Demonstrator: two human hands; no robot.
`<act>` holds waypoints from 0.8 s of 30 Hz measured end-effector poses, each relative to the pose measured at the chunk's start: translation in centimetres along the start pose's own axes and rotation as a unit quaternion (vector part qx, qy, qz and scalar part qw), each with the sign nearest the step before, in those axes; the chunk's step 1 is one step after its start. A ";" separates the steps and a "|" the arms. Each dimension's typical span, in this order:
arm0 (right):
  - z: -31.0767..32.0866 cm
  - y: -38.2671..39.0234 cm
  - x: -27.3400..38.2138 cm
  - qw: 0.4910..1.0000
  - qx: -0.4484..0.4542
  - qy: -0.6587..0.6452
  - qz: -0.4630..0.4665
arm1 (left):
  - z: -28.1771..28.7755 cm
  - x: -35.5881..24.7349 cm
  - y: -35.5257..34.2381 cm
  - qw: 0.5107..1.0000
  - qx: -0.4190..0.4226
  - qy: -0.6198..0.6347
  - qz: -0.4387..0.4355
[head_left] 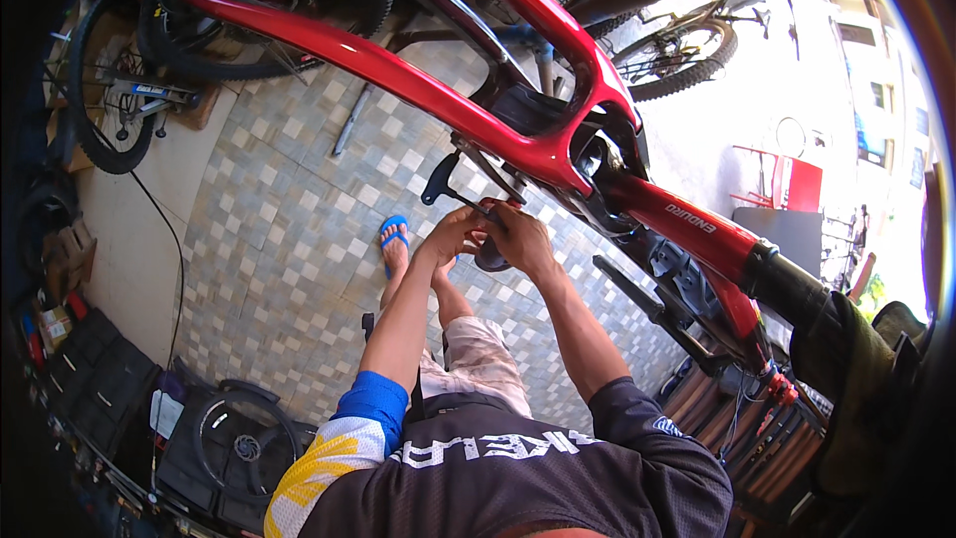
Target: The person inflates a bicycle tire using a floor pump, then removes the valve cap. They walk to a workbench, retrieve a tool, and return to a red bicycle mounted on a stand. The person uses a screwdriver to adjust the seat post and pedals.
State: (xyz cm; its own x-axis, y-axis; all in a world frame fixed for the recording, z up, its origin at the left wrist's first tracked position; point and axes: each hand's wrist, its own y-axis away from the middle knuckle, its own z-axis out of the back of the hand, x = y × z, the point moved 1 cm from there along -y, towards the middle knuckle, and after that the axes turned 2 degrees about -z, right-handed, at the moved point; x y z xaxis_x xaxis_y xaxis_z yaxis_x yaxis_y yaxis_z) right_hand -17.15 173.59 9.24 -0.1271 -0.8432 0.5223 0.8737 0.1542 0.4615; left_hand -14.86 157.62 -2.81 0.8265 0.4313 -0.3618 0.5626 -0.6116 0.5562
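Both of my hands are close together below the red bicycle frame (398, 85). My right hand (525, 239) is closed, its fingertips at the shaft end of a black T-handle hex key (440, 177), whose handle points up and to the left. Beside it my left hand (456, 236) is closed too, fingers curled inward; what it grips is hidden. A dark rounded part (491, 257) shows just beneath the fingers, with a small reddish piece near the right fingertips. I cannot tell how these parts join.
The frame hangs across the view, its fork side (787, 284) at right, a crank arm (637, 289) jutting near my right forearm. Wheels (105, 90) stand at far left; another bicycle (677, 50) is behind. A wheel (244, 438) lies at lower left. Tiled floor (289, 209) lies below.
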 end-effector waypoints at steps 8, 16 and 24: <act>0.3 0.4 0.6 1.000 0.014 0.018 -0.008 | 0.7 0.5 -0.6 0.989 -0.079 -0.104 -0.070; -0.6 -0.3 1.5 1.000 -0.005 -0.004 0.004 | 8.8 1.5 -4.3 0.837 -0.275 -0.426 -0.206; -0.5 0.6 1.1 0.999 -0.024 -0.027 0.004 | 8.5 -3.1 -2.6 0.799 -0.249 -0.466 -0.289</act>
State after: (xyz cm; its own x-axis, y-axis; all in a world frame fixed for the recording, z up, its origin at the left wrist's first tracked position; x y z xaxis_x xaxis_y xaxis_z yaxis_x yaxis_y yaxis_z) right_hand -16.57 172.48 9.72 -0.1430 -0.8131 0.5643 0.8962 0.1356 0.4225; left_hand -18.73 152.26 -9.53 0.2181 -0.2766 -0.9359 0.9694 -0.0492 0.2404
